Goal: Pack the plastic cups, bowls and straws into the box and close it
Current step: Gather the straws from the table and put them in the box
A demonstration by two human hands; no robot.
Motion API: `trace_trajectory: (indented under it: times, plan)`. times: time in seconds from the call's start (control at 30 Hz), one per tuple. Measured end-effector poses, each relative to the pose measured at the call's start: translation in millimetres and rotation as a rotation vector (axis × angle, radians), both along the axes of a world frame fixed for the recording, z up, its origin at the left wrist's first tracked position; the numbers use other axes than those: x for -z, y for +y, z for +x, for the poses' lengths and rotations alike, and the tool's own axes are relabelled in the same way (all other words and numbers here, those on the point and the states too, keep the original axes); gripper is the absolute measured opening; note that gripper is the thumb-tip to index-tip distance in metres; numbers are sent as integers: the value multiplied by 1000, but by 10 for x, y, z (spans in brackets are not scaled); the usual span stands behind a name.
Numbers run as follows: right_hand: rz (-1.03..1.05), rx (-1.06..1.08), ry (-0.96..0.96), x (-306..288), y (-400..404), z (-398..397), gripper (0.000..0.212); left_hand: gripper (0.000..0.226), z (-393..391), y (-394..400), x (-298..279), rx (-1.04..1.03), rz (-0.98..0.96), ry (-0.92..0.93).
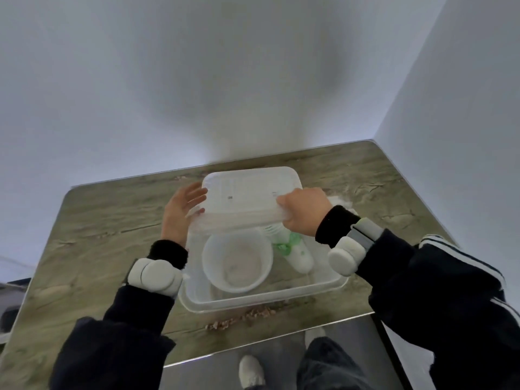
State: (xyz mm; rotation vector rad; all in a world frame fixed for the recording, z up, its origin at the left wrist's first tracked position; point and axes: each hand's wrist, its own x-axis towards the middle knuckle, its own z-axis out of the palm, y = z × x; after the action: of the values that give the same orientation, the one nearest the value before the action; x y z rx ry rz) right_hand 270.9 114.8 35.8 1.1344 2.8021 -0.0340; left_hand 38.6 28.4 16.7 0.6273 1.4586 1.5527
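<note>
Head view: lid (250, 192) between both grips, seemingly.

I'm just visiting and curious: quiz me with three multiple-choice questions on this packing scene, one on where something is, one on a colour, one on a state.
1. Where is the round translucent plastic bowl?
A. inside the clear plastic box
B. on the floor
C. on the lid

2. What colour is the print on the stacked white plastic cups?
A. red
B. green
C. blue

3. What state is the box in?
A. shut
B. upside down
C. open, its translucent white lid held over the far half

Answers:
1 A, the bowl sits within the box walls.
2 B, green marks show on the cups lying beside the bowl.
3 C, the left hand and right hand hold the lid's ends, with bowl and cups uncovered.
</note>
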Motion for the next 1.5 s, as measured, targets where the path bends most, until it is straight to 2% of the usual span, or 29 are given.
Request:
trace_trajectory:
  times: [0.23, 0.3, 0.33, 0.4, 0.47, 0.57, 0.73, 0.97, 1.07, 1.17, 1.37, 1.43, 1.5]
  plan:
    - [-139, -72, -511, -109, -7, 205, 23, 27, -97, -401, 251, 68, -164, 200]
    - [-145, -74, -610, -74, -14, 236, 11, 30, -35, -425, 296, 128, -215, 266]
    - [-149, -72, -630, -57, -36, 243, 6, 31, 6, -429, 317, 168, -236, 281]
    - [-155, -66, -687, 7, -72, 234, 26, 32, 86, -428, 346, 245, -274, 306]
    - [-170, -58, -721, 96, -120, 192, 15, 31, 150, -415, 367, 281, -306, 315]
    - [-188, -42, -757, 322, -183, 95, 26, 30, 224, -410, 395, 287, -324, 296]
    - [-253, -69, -706, 693, -370, -75, 24, 29, 219, -433, 404, 303, -324, 312]
    - [-543, -27, -645, 1136, -501, -258, 31, 29, 90, -519, 357, 295, -288, 390]
    - [-541, 59, -474, 1277, -509, -199, 33, 29, 23, -582, 397, 329, -288, 520]
    - [-580, 110, -350, 1367, -493, -203, 37, 29, 9, -619, 443, 348, -279, 548]
    - [-838, 38, -319, 1253, -472, -244, 40, 31, 76, -554, 498, 283, -224, 622]
    - [-842, 83, -324, 1190, -449, -230, 40, 32, 90, -523, 504, 249, -209, 670]
    - [-782, 135, -343, 1106, -406, -203, 54, 31, 89, -511, 511, 211, -197, 718]
